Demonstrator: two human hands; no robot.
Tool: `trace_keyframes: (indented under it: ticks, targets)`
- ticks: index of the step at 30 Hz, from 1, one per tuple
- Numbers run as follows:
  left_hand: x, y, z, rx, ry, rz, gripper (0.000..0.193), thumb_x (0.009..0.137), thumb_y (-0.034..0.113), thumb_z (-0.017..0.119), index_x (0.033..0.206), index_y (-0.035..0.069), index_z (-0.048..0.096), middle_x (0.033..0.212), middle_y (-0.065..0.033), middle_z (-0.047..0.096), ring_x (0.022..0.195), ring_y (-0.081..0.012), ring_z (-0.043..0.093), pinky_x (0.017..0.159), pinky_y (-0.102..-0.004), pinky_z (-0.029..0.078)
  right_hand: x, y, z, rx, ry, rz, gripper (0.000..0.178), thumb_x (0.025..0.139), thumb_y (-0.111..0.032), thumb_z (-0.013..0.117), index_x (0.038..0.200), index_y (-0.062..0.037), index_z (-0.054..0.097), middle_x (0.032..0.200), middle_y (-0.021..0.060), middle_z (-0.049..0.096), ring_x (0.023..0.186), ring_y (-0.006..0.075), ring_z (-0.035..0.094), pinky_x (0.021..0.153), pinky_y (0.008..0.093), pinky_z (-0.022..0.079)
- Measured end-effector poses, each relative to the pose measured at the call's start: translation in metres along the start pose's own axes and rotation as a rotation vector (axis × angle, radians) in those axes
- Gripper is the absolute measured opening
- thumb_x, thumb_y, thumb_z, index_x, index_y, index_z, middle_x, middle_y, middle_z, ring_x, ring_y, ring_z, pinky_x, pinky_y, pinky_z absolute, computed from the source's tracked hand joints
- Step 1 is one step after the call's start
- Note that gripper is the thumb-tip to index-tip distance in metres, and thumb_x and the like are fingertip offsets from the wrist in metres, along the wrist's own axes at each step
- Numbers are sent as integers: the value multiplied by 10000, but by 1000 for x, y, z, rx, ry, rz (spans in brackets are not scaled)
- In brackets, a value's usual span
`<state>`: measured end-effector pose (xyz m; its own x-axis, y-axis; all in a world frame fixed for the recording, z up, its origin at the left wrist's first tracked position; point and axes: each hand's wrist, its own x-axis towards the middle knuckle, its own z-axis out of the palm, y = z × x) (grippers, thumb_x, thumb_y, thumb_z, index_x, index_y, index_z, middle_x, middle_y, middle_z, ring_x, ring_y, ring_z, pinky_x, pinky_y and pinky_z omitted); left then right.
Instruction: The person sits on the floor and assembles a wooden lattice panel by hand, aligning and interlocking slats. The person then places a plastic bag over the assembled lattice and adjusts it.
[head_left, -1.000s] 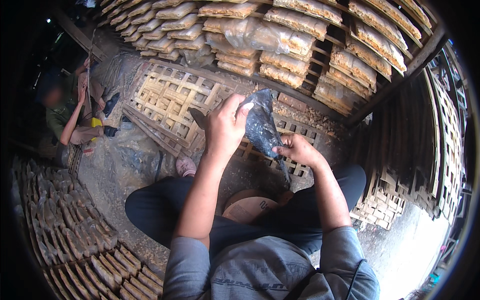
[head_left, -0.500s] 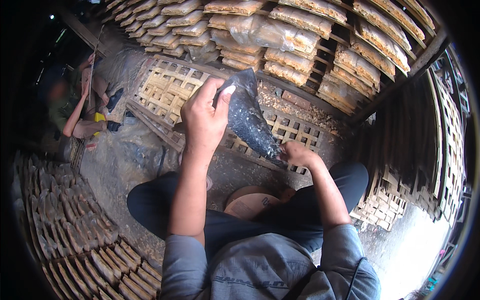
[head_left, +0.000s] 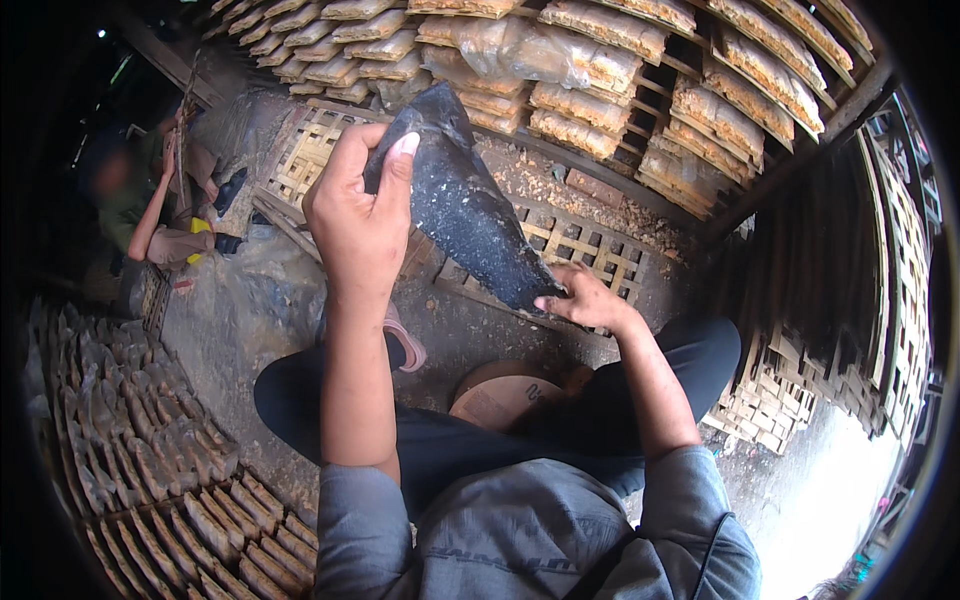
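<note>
Between my hands a dark, flexible sheet (head_left: 462,205), like black plastic or rubber, is stretched at a slant and flecked with white bits. The fingers and thumb of my left hand (head_left: 360,215) are closed on its upper left part. At its lower right end, my right hand (head_left: 588,298) pinches the edge between thumb and fingers. Under the sheet lies a woven bamboo lattice (head_left: 590,258), partly covered by it. Between my crossed legs sits a round tan disc-like piece (head_left: 500,402), partly hidden by my leg.
Ahead, pale crumbly slabs (head_left: 585,118) are stacked on slatted racks. Dark boards (head_left: 790,270) and woven panels (head_left: 905,290) stand at the right. Rows of upright slabs (head_left: 150,430) fill the lower left. A person (head_left: 165,200) sits at the far left, near crumpled clear plastic (head_left: 250,290).
My left hand has moved left and slightly up, spreading the sheet wider and more taut. My right hand stays nearly in place at the lower end, its thumb now showing on the sheet.
</note>
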<state>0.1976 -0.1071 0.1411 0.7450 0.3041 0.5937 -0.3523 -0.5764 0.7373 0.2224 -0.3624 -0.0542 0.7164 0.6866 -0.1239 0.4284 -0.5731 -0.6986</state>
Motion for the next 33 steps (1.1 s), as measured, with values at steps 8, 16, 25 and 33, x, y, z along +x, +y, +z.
trace_keyframes:
  ticks: [8, 16, 25, 33]
  targets:
    - [8, 5, 1, 56, 41, 146, 104, 904, 98, 675, 951, 15, 634, 728, -44, 635, 638, -106, 550, 614, -266, 466, -14, 63, 33, -125, 41, 152, 392, 907, -356, 634, 1148, -47, 644, 1135, 216, 643, 1161, 358, 566, 1157, 555, 220]
    - [17, 10, -1, 48, 94, 177, 93, 904, 86, 673, 950, 14, 635, 737, -23, 629, 670, -66, 538, 607, -238, 447, -1, 19, 20, -124, 466, 52, 207, 901, -212, 650, 1015, -39, 646, 895, 188, 665, 962, 366, 628, 1071, 492, 357]
    - [45, -44, -58, 145, 190, -14, 70, 925, 47, 637, 956, -16, 636, 849, 8, 634, 742, -42, 520, 684, -203, 432, -19, 49, -5, 84, 711, 37, 151, 879, -106, 689, 982, -12, 630, 892, 150, 651, 785, 326, 636, 727, 353, 504]
    - [1, -158, -111, -74, 196, -428, 88, 925, 46, 622, 979, -23, 628, 838, -18, 652, 752, -57, 550, 712, -198, 431, -27, 27, -56, 269, 518, 183, 165, 905, -170, 691, 933, -11, 654, 742, 45, 634, 688, 89, 552, 655, 284, 473]
